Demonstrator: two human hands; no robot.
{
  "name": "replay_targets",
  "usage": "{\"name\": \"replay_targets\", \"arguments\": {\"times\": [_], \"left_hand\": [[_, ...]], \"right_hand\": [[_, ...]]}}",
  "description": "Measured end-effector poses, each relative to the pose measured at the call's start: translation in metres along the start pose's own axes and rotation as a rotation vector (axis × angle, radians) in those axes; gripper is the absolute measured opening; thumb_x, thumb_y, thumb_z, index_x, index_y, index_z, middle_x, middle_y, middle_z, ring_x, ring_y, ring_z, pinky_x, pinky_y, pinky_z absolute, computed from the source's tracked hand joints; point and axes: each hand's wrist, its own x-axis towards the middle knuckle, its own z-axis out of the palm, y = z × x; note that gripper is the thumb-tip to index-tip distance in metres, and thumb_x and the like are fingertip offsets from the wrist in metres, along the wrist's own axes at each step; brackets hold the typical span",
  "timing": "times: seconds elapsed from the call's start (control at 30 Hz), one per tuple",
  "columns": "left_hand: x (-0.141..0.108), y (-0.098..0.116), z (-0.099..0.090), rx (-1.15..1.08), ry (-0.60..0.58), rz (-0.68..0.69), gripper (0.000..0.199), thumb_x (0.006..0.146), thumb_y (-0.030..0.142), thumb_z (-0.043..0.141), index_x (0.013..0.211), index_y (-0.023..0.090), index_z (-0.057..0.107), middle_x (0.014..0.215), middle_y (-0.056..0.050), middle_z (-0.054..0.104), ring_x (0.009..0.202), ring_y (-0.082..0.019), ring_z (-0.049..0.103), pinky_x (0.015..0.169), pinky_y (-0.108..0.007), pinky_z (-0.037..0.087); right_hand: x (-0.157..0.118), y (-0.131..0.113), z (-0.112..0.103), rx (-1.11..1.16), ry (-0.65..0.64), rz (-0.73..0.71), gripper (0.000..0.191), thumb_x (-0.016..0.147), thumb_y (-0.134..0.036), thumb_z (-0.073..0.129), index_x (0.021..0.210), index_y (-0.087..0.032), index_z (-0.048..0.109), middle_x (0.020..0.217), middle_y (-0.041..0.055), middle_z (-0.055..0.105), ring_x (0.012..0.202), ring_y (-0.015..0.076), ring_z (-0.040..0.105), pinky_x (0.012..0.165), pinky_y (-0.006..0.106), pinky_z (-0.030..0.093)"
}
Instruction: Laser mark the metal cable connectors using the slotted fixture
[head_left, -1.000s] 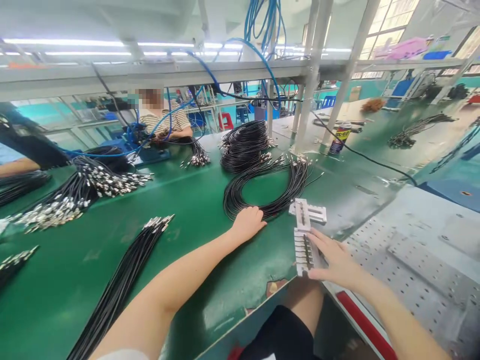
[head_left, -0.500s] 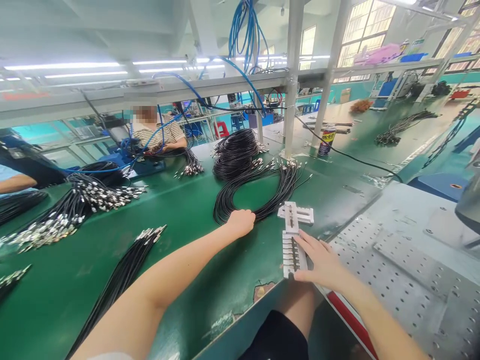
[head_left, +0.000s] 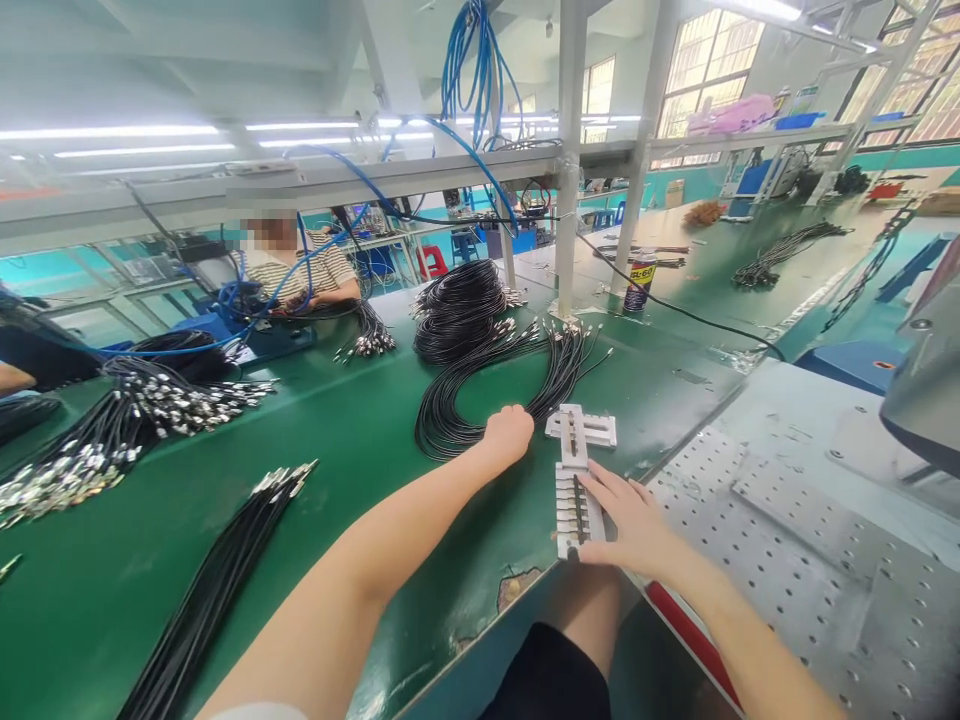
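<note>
My left hand [head_left: 511, 434] is closed at the near side of a curved bundle of black cables [head_left: 442, 405] on the green table; its fingertips point away, and what they grip is hidden. My right hand [head_left: 626, 515] has its fingers spread and rests on the right side of a slotted metal fixture [head_left: 568, 510] at the table's near edge. A second metal piece, T-shaped [head_left: 574, 436], adjoins the fixture's far end. The cables' silvery ends [head_left: 574, 330] fan out beyond it.
A straight cable bundle [head_left: 217, 580] lies at left, a large pile with metal ends [head_left: 165, 395] behind it. Coiled cables [head_left: 461, 310], a spray can [head_left: 640, 280] and posts stand farther back. A perforated metal plate [head_left: 810, 540] is at right. A person [head_left: 300, 270] sits across the table.
My left hand has moved right along the cable bundle, closer to the metal fixture. My right hand stays on the fixture. The whole view has shifted slightly.
</note>
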Motion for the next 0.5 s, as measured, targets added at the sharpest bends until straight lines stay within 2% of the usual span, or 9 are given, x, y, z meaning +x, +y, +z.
{"name": "replay_targets", "arguments": {"times": [0.13, 0.4, 0.5], "left_hand": [[0.011, -0.020, -0.030, -0.165, -0.035, -0.009, 0.007, 0.072, 0.014, 0.051, 0.072, 0.013, 0.058, 0.075, -0.008, 0.059, 0.073, -0.020, 0.057, 0.064, -0.029, 0.045], [0.023, -0.064, -0.102, -0.581, 0.007, -0.036, 0.013, 0.081, 0.020, 0.043, 0.072, 0.015, 0.050, 0.055, 0.002, 0.049, 0.043, -0.005, 0.042, 0.045, -0.018, 0.036], [0.024, -0.075, -0.124, -0.667, -0.029, -0.037, 0.015, 0.080, 0.024, 0.049, 0.069, 0.015, 0.051, 0.053, 0.003, 0.047, 0.037, -0.003, 0.035, 0.038, -0.018, 0.030]], "right_hand": [[0.000, 0.001, 0.001, 0.011, 0.013, -0.010, 0.089, 0.061, -0.057, 0.059, 0.138, -0.025, 0.030, 0.149, 0.0047, 0.011, 0.134, 0.0281, 0.018, 0.109, 0.049, 0.010], [0.000, -0.002, -0.002, 0.014, -0.006, -0.002, 0.088, 0.060, -0.055, 0.060, 0.138, -0.026, 0.031, 0.149, 0.0047, 0.012, 0.134, 0.0286, 0.019, 0.108, 0.049, 0.011], [0.000, -0.004, -0.009, -0.008, -0.040, 0.007, 0.087, 0.059, -0.054, 0.060, 0.137, -0.027, 0.032, 0.150, 0.0046, 0.012, 0.134, 0.0291, 0.018, 0.108, 0.049, 0.013]]}}
